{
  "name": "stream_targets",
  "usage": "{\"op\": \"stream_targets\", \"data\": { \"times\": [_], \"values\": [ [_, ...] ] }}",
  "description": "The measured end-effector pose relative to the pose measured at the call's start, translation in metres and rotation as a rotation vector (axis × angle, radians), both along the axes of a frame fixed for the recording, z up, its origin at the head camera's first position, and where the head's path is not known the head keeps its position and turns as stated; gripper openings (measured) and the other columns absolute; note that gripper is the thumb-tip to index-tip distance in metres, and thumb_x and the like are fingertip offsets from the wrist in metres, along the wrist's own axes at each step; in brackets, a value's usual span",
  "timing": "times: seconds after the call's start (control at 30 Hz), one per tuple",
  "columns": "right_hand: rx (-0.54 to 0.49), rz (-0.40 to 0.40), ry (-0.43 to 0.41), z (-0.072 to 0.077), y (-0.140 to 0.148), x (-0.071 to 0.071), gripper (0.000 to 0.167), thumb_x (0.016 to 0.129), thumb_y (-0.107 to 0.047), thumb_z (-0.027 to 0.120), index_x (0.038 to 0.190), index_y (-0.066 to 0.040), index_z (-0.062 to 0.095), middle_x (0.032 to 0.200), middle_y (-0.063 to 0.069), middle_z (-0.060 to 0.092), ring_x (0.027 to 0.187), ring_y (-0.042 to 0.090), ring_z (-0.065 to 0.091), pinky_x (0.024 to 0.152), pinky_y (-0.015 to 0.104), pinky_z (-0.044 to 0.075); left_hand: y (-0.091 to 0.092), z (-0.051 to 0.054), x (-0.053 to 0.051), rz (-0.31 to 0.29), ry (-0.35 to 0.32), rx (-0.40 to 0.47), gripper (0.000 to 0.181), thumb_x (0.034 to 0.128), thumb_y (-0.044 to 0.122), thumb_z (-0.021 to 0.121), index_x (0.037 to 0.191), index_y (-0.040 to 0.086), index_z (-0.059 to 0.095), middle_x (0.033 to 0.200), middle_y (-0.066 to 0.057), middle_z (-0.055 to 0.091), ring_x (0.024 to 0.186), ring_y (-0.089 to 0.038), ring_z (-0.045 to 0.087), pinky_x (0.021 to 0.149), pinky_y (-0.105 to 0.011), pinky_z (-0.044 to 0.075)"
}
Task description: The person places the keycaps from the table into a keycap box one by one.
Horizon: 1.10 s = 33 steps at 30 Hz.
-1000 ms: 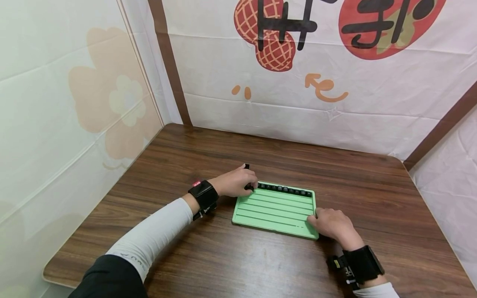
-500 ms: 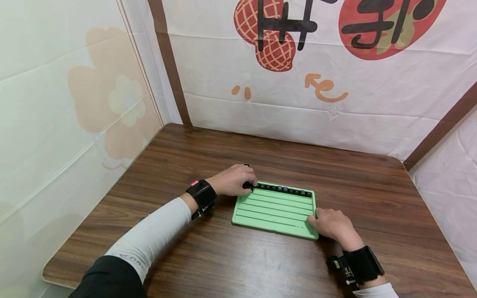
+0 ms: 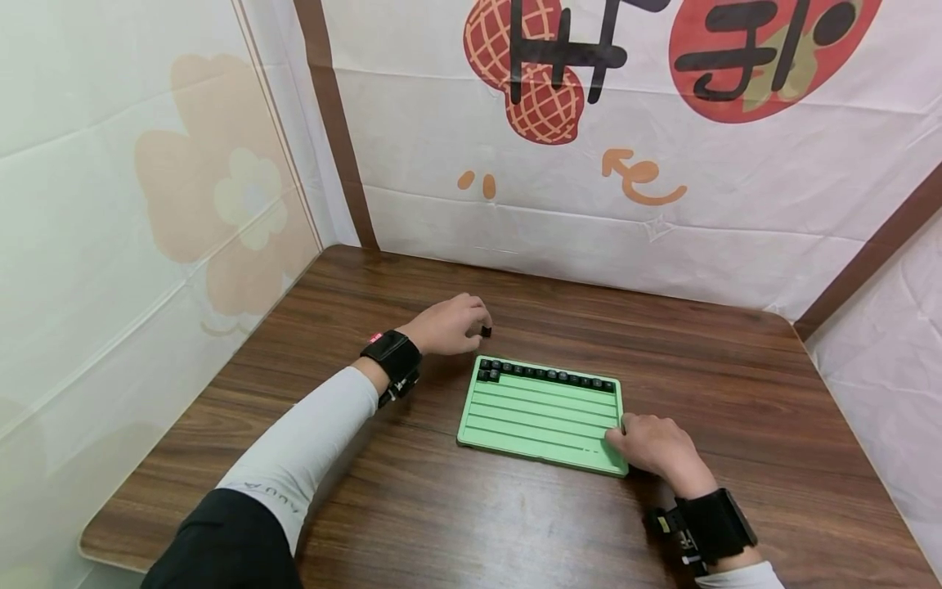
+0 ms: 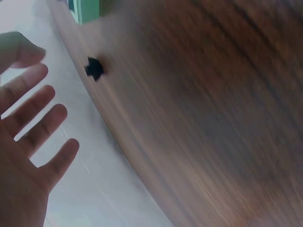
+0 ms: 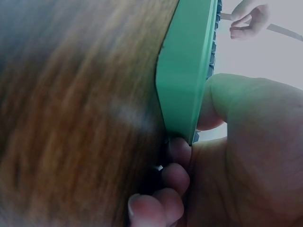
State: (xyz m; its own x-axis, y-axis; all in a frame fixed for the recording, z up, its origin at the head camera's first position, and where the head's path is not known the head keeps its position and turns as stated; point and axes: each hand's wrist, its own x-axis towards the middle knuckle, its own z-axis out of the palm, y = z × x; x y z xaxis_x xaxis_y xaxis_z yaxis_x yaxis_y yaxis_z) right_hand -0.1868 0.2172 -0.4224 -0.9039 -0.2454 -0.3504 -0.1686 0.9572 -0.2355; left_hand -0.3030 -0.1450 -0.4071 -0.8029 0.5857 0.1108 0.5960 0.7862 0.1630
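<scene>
A light green keyboard [image 3: 540, 421] lies on the wooden table. Black keycaps [image 3: 562, 376] line its far row, and a few sit at the left end of the row below; its other rows show bare green. Beyond its far left corner, my left hand [image 3: 447, 325] hovers with fingers spread and apart, near a small black keycap [image 3: 486, 331] on the table. In the left wrist view that black piece [image 4: 94, 68] stands clear of the fingertips. My right hand [image 3: 655, 446] grips the keyboard's near right edge, thumb on top and fingers curled at its side [image 5: 182, 71].
The brown wood-grain table [image 3: 412, 507] extends around the keyboard on all sides. A white printed cloth wall [image 3: 559, 221] rises behind the table's far edge, and another cloth wall [image 3: 96, 245] stands at the left.
My left hand has left the keyboard's far left corner and moved away toward the black keycap behind it. Black keycaps at that corner are now uncovered. My right hand stays in place.
</scene>
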Motion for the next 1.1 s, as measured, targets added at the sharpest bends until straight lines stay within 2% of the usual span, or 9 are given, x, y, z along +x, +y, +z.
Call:
{"op": "stream_targets", "data": {
  "times": [0.13,0.3,0.53,0.7,0.87,1.0,1.1],
  "values": [
    [0.006,0.000,-0.006,0.000,0.000,0.000,0.024,0.096,-0.034,0.044,0.087,-0.012,0.051,0.069,0.003,0.037,0.064,0.019,0.035,0.064,0.041,0.026,-0.003,-0.001,-0.009,0.060,-0.066,-0.012,0.031,0.0923,0.022,0.061,0.123,0.016,0.062,0.126,-0.001,0.054,0.117,-0.019,0.050,0.093,-0.035,0.047],
    [0.002,0.006,0.000,-0.001,0.000,0.000,0.026,0.097,-0.035,0.044,0.086,-0.013,0.051,0.070,0.004,0.038,0.065,0.019,0.035,0.065,0.042,0.026,-0.001,-0.006,-0.018,0.078,-0.136,-0.008,0.037,0.0931,0.021,0.062,0.129,0.015,0.058,0.131,-0.004,0.052,0.121,-0.022,0.049,0.098,-0.038,0.046],
    [0.014,0.000,-0.005,-0.001,-0.001,-0.001,0.026,0.097,-0.034,0.044,0.082,-0.013,0.050,0.069,0.002,0.036,0.063,0.018,0.034,0.064,0.040,0.025,0.009,-0.009,-0.027,0.091,-0.193,-0.022,0.039,0.0938,0.020,0.060,0.132,0.015,0.056,0.133,-0.004,0.050,0.120,-0.020,0.049,0.097,-0.037,0.045],
    [0.010,-0.006,0.000,-0.001,-0.001,-0.002,0.027,0.096,-0.033,0.045,0.080,-0.013,0.049,0.068,0.002,0.034,0.061,0.017,0.031,0.062,0.039,0.024,0.016,-0.012,-0.034,0.083,-0.209,-0.052,0.038,0.0944,0.023,0.060,0.132,0.017,0.056,0.133,-0.003,0.050,0.124,-0.021,0.048,0.101,-0.038,0.044],
    [0.006,-0.006,0.000,-0.001,-0.001,-0.002,0.026,0.096,-0.034,0.045,0.081,-0.013,0.050,0.068,0.002,0.034,0.061,0.017,0.032,0.062,0.038,0.025,0.019,-0.014,-0.040,0.049,-0.232,-0.081,0.032,0.0946,0.022,0.059,0.126,0.016,0.061,0.129,-0.006,0.054,0.122,-0.023,0.050,0.101,-0.039,0.044],
    [0.003,-0.003,0.001,-0.001,0.000,-0.002,0.025,0.095,-0.033,0.046,0.082,-0.013,0.051,0.068,0.002,0.034,0.061,0.018,0.032,0.061,0.037,0.024,0.020,-0.019,-0.043,0.015,-0.208,-0.081,0.023,0.0942,0.017,0.060,0.116,0.015,0.067,0.122,-0.004,0.061,0.115,-0.020,0.056,0.098,-0.036,0.047],
    [0.004,0.001,0.001,-0.001,0.000,-0.002,0.025,0.095,-0.034,0.045,0.085,-0.013,0.051,0.068,0.002,0.035,0.062,0.018,0.033,0.062,0.038,0.024,0.020,-0.020,-0.044,0.002,-0.186,-0.040,0.018,0.0934,0.015,0.061,0.108,0.016,0.071,0.115,-0.002,0.065,0.107,-0.018,0.060,0.093,-0.035,0.049]
  ]
}}
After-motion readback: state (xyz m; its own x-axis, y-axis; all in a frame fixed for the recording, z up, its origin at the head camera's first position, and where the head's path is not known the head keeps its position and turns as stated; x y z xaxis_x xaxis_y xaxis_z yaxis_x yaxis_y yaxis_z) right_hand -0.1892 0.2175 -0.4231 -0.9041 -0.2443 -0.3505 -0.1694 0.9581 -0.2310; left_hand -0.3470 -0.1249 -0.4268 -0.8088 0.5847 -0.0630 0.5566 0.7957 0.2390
